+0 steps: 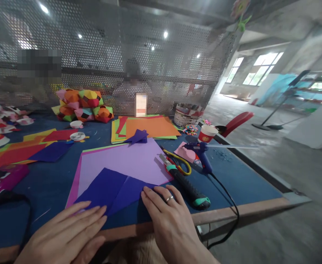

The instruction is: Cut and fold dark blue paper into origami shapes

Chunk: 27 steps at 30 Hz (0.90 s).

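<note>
A folded sheet of dark purple paper [114,190] lies near the table's front edge, with a crease across it. Stretched fingers of my left hand [70,231] rest on its lower left edge. My right hand [166,212], wearing a ring, presses its fingertips on the paper's right corner; its thumb is hidden. Beneath is a stack of lilac paper [106,157] with magenta edges showing. Close to my right hand lie a utility knife [187,185] with a black and green handle and scissors [181,163] with yellow and red handles.
A blue glue gun [203,154] with a trailing cord lies right, near a paper cup [206,134]. Colored sheets [152,126], folded paper balls [84,104] and a woven basket [188,115] stand farther back. More sheets [34,146] lie left. A mesh screen [161,47] rises behind the table.
</note>
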Each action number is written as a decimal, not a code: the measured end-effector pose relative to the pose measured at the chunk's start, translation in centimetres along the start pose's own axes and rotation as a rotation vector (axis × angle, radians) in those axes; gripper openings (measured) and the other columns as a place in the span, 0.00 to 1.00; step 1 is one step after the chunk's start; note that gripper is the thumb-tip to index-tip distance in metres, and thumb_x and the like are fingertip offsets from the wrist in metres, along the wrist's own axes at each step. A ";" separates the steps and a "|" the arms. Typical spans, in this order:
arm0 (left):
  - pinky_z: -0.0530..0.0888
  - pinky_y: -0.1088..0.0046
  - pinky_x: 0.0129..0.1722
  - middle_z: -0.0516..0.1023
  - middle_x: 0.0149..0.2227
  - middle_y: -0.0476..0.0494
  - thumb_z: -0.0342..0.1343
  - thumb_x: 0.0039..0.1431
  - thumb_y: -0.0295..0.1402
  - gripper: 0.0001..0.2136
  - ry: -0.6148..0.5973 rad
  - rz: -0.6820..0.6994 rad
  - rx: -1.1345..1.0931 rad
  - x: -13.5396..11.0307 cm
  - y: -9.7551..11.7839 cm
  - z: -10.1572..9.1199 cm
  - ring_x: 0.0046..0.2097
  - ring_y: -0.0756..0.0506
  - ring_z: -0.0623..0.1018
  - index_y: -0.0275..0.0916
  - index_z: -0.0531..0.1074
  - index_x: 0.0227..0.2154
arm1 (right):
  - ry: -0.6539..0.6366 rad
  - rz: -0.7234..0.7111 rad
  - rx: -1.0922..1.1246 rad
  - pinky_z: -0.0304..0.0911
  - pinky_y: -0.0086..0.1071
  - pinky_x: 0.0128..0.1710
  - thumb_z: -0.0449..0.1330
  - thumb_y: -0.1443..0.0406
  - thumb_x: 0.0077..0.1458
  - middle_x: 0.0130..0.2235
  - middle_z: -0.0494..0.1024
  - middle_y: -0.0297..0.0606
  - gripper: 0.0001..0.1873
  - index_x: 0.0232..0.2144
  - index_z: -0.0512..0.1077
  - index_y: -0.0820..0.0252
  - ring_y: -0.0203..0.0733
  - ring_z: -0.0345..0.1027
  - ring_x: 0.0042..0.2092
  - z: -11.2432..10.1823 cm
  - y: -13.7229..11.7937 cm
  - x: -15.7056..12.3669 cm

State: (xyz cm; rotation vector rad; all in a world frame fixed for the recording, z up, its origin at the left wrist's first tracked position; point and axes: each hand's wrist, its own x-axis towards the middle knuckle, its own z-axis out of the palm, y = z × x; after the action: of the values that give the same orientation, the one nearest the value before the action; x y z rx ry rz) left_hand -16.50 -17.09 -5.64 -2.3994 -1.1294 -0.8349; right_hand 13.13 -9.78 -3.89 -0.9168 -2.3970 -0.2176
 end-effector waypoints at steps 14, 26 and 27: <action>0.66 0.54 0.72 0.66 0.73 0.47 0.54 0.76 0.41 0.25 -0.674 -0.035 -0.373 10.3 -4.1 2.5 0.73 0.39 0.68 0.51 0.63 0.72 | 0.120 0.018 0.058 0.62 0.41 0.57 0.58 0.72 0.65 0.56 0.85 0.33 0.19 0.55 0.78 0.57 0.46 0.77 0.52 1.1 1.2 0.2; 0.69 0.55 0.70 0.72 0.69 0.45 0.46 0.77 0.51 0.24 -0.569 -0.005 -0.318 11.4 -4.1 3.0 0.69 0.39 0.73 0.50 0.69 0.69 | 0.360 0.120 -0.053 0.65 0.42 0.55 0.53 0.76 0.67 0.56 0.83 0.46 0.20 0.56 0.75 0.63 0.47 0.75 0.55 -0.8 2.7 0.8; 0.70 0.54 0.69 0.75 0.67 0.44 0.46 0.77 0.51 0.24 -0.553 -0.024 -0.344 12.4 -4.7 2.9 0.68 0.38 0.75 0.49 0.72 0.66 | 0.396 0.129 -0.061 0.65 0.42 0.55 0.53 0.76 0.66 0.55 0.83 0.46 0.19 0.55 0.76 0.63 0.47 0.75 0.55 -0.9 3.1 0.5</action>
State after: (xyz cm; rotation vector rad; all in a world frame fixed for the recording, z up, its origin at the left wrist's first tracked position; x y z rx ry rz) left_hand -12.87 -5.51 0.52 -3.0266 -1.2875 -0.3951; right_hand 15.27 -7.51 -3.03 -0.9525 -1.9706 -0.3859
